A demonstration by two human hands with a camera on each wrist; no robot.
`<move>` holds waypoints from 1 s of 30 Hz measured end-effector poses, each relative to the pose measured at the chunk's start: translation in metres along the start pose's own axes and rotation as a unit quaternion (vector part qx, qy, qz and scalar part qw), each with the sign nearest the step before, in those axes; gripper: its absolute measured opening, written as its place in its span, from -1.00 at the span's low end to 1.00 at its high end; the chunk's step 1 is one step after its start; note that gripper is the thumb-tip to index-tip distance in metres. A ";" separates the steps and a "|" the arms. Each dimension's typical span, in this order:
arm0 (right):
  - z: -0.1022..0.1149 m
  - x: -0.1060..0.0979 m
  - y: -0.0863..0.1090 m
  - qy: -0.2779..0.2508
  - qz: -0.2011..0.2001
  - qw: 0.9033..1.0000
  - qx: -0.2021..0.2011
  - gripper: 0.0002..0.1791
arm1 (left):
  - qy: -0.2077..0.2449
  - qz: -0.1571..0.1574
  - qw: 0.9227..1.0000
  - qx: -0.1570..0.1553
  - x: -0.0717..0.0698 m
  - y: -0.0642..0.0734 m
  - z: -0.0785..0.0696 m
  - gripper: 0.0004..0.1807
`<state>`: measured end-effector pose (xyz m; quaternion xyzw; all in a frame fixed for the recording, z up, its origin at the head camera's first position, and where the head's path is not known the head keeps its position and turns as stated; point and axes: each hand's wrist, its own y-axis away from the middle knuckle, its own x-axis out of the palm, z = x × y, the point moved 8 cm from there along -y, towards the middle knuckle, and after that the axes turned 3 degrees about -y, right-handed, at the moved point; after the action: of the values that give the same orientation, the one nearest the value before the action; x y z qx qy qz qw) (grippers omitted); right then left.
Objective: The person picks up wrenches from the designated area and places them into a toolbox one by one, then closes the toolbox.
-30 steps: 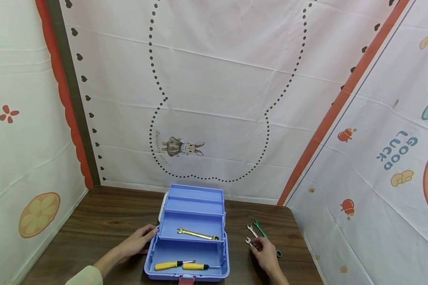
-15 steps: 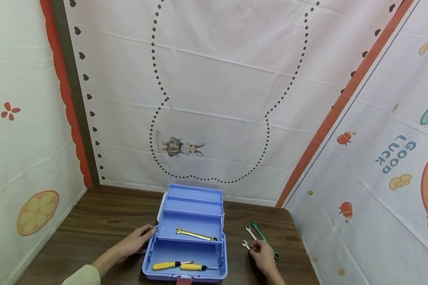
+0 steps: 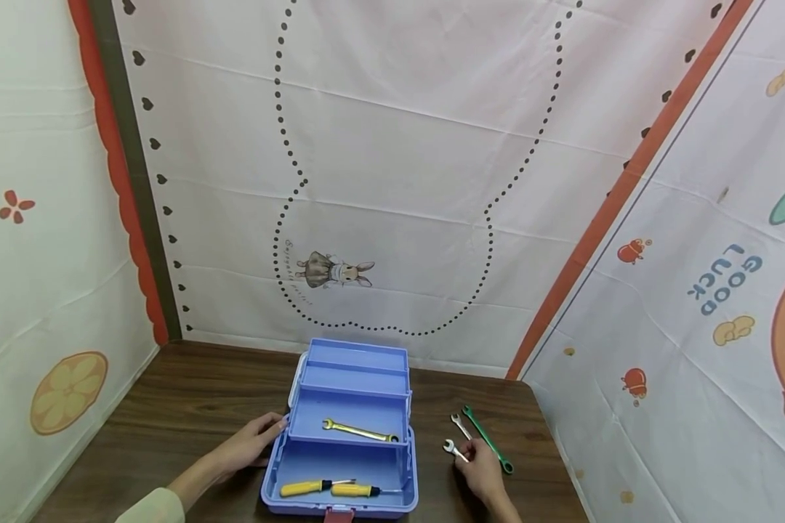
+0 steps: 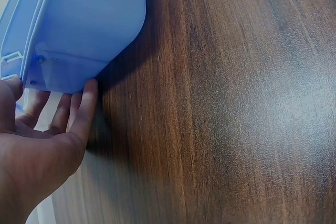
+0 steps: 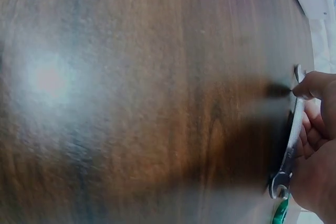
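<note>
A blue toolbox (image 3: 275, 501) stands unfolded on the table. My left hand (image 3: 251, 439) is at its rear left corner; in the left wrist view, its extended fingers (image 4: 86, 103) touch the box wall. Right of the box, my right hand (image 3: 482, 472) pinches a silver combination wrench (image 3: 453, 449), its open end pointing away to the left. The right wrist view shows the wrench (image 5: 295, 124) close along the tabletop. Beyond that hand lie a second silver wrench (image 3: 461, 425), partly hidden, and a green wrench (image 3: 487, 434).
A yellow-gold wrench (image 3: 360, 431) lies in the middle tray of the box. Two yellow-handled screwdrivers, a left one (image 3: 304, 487) and a right one (image 3: 355, 490), lie in the bottom compartment. Printed cloth walls (image 3: 392, 218) close in the brown table (image 3: 203, 378).
My right hand has shifted slightly left and toward me with the silver wrench, uncovering more of it and of the green wrench. The left hand stays at the box corner.
</note>
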<state>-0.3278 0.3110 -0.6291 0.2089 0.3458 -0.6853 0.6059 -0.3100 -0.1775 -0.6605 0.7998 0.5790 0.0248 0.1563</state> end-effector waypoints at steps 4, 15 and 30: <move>-0.003 0.003 0.002 0.004 -0.002 1.000 0.020 -0.76 | 0.001 0.005 1.000 0.001 0.001 0.000 0.000 -0.31; -0.006 0.001 0.007 -0.009 -0.058 0.998 0.004 -0.74 | -0.002 -0.002 1.000 -0.002 0.001 0.001 -0.002 -0.33; -0.005 0.002 0.003 -0.045 -0.039 0.998 0.035 -0.78 | 0.003 0.008 1.000 0.000 0.000 0.002 0.000 -0.27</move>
<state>-0.3258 0.3136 -0.6343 0.1850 0.3021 -0.7287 0.5861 -0.3080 -0.1785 -0.6601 0.8046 0.5728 0.0285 0.1541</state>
